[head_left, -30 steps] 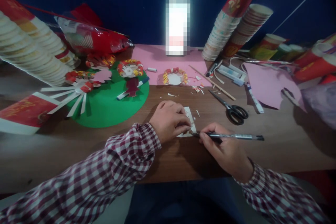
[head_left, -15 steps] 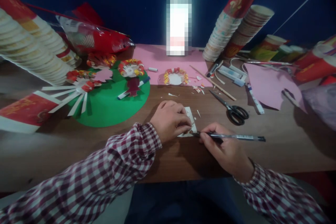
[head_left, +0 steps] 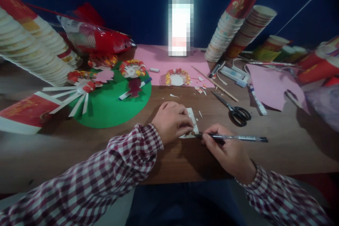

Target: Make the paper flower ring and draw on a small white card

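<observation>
A small white paper piece (head_left: 194, 120) with some printed marks lies on the wooden table near its front edge. My left hand (head_left: 171, 122) presses it down, fingers bent and close together, covering much of it. From the right, my right hand (head_left: 226, 152) grips a clear-barrelled pen (head_left: 246, 138) with a black end. The pen lies almost level, its tip side at the paper's lower right corner. Whether the tip touches the paper I cannot tell. Black-handled scissors (head_left: 239, 114) rest beyond my right hand, with thin paper scraps (head_left: 200, 114) beside the paper.
A green paper disc (head_left: 111, 114) at the left carries red-and-yellow paper rings and a marker. Pink paper (head_left: 156, 79) lies behind, with a wooden stick (head_left: 225, 90) across its right edge. Tall paper cup stacks (head_left: 225, 31) stand on both sides. A bright pixelated screen (head_left: 180, 24) stands at the back.
</observation>
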Action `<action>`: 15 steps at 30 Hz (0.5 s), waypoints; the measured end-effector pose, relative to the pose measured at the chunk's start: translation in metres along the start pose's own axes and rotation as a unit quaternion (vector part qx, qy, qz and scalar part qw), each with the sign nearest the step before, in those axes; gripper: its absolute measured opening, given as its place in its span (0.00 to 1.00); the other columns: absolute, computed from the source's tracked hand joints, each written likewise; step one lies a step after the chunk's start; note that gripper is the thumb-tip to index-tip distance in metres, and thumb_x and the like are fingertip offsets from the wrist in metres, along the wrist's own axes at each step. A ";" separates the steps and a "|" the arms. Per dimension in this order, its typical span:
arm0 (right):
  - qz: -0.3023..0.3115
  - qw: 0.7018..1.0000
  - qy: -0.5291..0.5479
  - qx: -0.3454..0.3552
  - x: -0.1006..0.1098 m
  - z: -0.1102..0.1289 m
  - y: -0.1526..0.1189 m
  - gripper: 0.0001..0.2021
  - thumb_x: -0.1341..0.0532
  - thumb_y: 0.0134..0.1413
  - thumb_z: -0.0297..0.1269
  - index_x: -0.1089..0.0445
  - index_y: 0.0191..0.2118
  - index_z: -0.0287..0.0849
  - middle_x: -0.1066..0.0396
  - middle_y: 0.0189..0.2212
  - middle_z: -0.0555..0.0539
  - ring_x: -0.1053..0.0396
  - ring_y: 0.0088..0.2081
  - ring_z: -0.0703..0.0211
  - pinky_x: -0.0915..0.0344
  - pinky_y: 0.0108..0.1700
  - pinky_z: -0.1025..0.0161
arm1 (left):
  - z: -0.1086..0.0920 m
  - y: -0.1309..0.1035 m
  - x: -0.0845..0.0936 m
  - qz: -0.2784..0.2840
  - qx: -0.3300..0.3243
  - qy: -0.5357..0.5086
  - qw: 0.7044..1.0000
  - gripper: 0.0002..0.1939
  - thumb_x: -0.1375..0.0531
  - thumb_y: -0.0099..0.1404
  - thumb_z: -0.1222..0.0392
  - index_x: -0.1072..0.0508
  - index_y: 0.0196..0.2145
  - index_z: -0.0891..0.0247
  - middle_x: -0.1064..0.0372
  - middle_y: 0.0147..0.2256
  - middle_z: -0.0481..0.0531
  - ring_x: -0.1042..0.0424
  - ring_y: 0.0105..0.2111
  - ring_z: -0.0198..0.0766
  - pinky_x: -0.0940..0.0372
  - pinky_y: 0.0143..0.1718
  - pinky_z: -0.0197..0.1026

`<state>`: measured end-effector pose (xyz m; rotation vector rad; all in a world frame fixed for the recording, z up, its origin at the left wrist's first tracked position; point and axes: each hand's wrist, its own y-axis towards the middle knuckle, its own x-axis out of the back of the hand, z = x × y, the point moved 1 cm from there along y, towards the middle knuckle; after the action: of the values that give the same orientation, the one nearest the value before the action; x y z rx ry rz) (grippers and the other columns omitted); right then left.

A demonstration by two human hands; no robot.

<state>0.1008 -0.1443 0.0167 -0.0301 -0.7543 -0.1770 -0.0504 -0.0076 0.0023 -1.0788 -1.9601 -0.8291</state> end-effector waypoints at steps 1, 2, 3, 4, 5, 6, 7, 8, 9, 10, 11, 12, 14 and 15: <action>0.003 1.000 -0.006 0.000 0.000 0.000 0.000 0.09 0.45 0.60 0.40 0.34 0.32 0.42 0.31 0.25 0.50 0.34 0.27 0.62 0.38 0.30 0.65 | 0.000 0.000 0.000 0.000 0.000 0.000 1.000 0.07 0.41 0.62 0.51 0.23 0.34 0.51 0.31 0.37 0.48 0.38 0.42 0.40 0.49 0.48 0.47; 0.009 1.000 -0.012 0.001 0.000 0.000 0.000 0.09 0.45 0.60 0.40 0.34 0.32 0.42 0.31 0.25 0.50 0.34 0.28 0.62 0.38 0.31 0.65 | 0.000 0.000 0.000 0.000 0.000 0.000 1.000 0.07 0.41 0.62 0.51 0.23 0.34 0.51 0.31 0.37 0.48 0.38 0.42 0.40 0.49 0.48 0.47; 0.015 1.000 -0.016 0.002 0.000 0.000 0.000 0.09 0.45 0.59 0.40 0.34 0.33 0.42 0.31 0.26 0.50 0.33 0.28 0.62 0.38 0.31 0.64 | 0.000 0.000 0.000 -0.001 -0.001 0.001 1.000 0.07 0.41 0.62 0.51 0.23 0.34 0.51 0.31 0.37 0.48 0.38 0.42 0.40 0.49 0.48 0.47; 0.020 1.000 -0.017 0.003 -0.001 -0.001 0.000 0.08 0.45 0.59 0.40 0.33 0.33 0.42 0.30 0.26 0.50 0.33 0.29 0.62 0.38 0.32 0.64 | 0.000 0.000 0.000 -0.001 -0.001 0.001 1.000 0.07 0.41 0.62 0.51 0.23 0.34 0.51 0.31 0.37 0.48 0.38 0.42 0.40 0.49 0.48 0.47; 0.020 1.000 -0.011 0.003 0.000 -0.001 0.000 0.08 0.45 0.59 0.40 0.33 0.33 0.42 0.30 0.26 0.50 0.33 0.29 0.62 0.38 0.32 0.64 | 0.000 0.000 0.000 -0.001 0.000 0.002 1.000 0.07 0.40 0.62 0.51 0.23 0.34 0.51 0.31 0.37 0.48 0.38 0.42 0.40 0.49 0.48 0.47; 0.016 1.000 0.000 -0.001 0.000 -0.001 0.000 0.08 0.45 0.59 0.40 0.33 0.33 0.42 0.30 0.26 0.50 0.32 0.29 0.62 0.37 0.32 0.65 | 0.000 0.000 0.000 -0.001 0.001 0.002 1.000 0.07 0.40 0.62 0.51 0.23 0.34 0.50 0.31 0.36 0.48 0.38 0.42 0.40 0.49 0.48 0.47; 0.007 1.000 0.017 -0.009 0.000 -0.002 0.000 0.08 0.45 0.59 0.40 0.34 0.33 0.42 0.29 0.26 0.50 0.32 0.28 0.62 0.37 0.31 0.65 | 0.000 0.000 0.000 -0.001 0.001 0.002 1.000 0.07 0.40 0.62 0.51 0.23 0.34 0.50 0.31 0.36 0.47 0.38 0.42 0.40 0.49 0.48 0.47; -0.004 0.999 0.036 -0.019 0.001 -0.002 0.001 0.08 0.44 0.59 0.40 0.34 0.33 0.42 0.29 0.26 0.50 0.32 0.27 0.63 0.36 0.30 0.66 | 0.000 0.000 0.000 -0.001 0.002 0.001 1.000 0.07 0.40 0.61 0.51 0.23 0.34 0.50 0.31 0.36 0.47 0.38 0.42 0.40 0.49 0.48 0.47; -0.013 0.998 0.055 -0.032 0.002 -0.002 0.001 0.08 0.44 0.59 0.40 0.34 0.33 0.42 0.29 0.25 0.50 0.32 0.26 0.64 0.36 0.29 0.67 | 0.000 0.001 0.000 -0.001 0.003 -0.001 1.000 0.07 0.40 0.61 0.51 0.23 0.34 0.50 0.31 0.36 0.47 0.38 0.42 0.40 0.50 0.48 0.47; -0.018 0.996 0.072 -0.044 0.003 -0.003 0.002 0.08 0.44 0.59 0.40 0.35 0.34 0.42 0.29 0.25 0.50 0.32 0.25 0.64 0.35 0.28 0.67 | 0.000 0.001 -0.001 -0.001 0.004 -0.003 1.000 0.07 0.40 0.61 0.51 0.23 0.34 0.50 0.31 0.36 0.47 0.38 0.42 0.40 0.50 0.48 0.47; -0.018 0.995 0.087 -0.052 0.004 -0.003 0.003 0.08 0.44 0.59 0.40 0.35 0.34 0.42 0.29 0.25 0.50 0.31 0.25 0.64 0.35 0.27 0.68 | 0.001 0.001 -0.001 -0.001 0.005 -0.006 1.000 0.07 0.40 0.61 0.51 0.23 0.33 0.50 0.31 0.36 0.47 0.38 0.42 0.40 0.50 0.48 0.47; -0.014 0.993 0.098 -0.057 0.005 -0.003 0.004 0.07 0.44 0.59 0.40 0.35 0.35 0.41 0.29 0.24 0.50 0.31 0.25 0.64 0.34 0.27 0.68 | 0.001 0.001 -0.001 0.000 0.005 -0.008 1.000 0.07 0.40 0.61 0.51 0.22 0.33 0.50 0.31 0.36 0.47 0.38 0.42 0.40 0.50 0.48 0.47; 0.000 0.993 0.105 -0.055 0.007 -0.004 0.006 0.07 0.43 0.59 0.39 0.35 0.36 0.41 0.28 0.25 0.50 0.30 0.25 0.64 0.33 0.27 0.68 | 0.001 0.000 -0.001 -0.002 0.008 -0.010 1.000 0.07 0.40 0.61 0.52 0.22 0.33 0.51 0.31 0.36 0.47 0.38 0.42 0.40 0.49 0.48 0.47; 0.003 0.994 0.099 -0.047 0.008 -0.005 0.006 0.06 0.43 0.59 0.39 0.35 0.37 0.42 0.28 0.25 0.50 0.30 0.26 0.63 0.33 0.27 0.68 | 0.001 0.000 -0.001 -0.003 0.009 -0.010 1.000 0.06 0.40 0.61 0.52 0.22 0.33 0.51 0.31 0.36 0.47 0.38 0.42 0.40 0.49 0.48 0.47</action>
<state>0.1105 -0.1395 0.0187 -0.1023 -0.5474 -0.2070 -0.0500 -0.0071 0.0005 -1.0761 -1.9845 -0.8052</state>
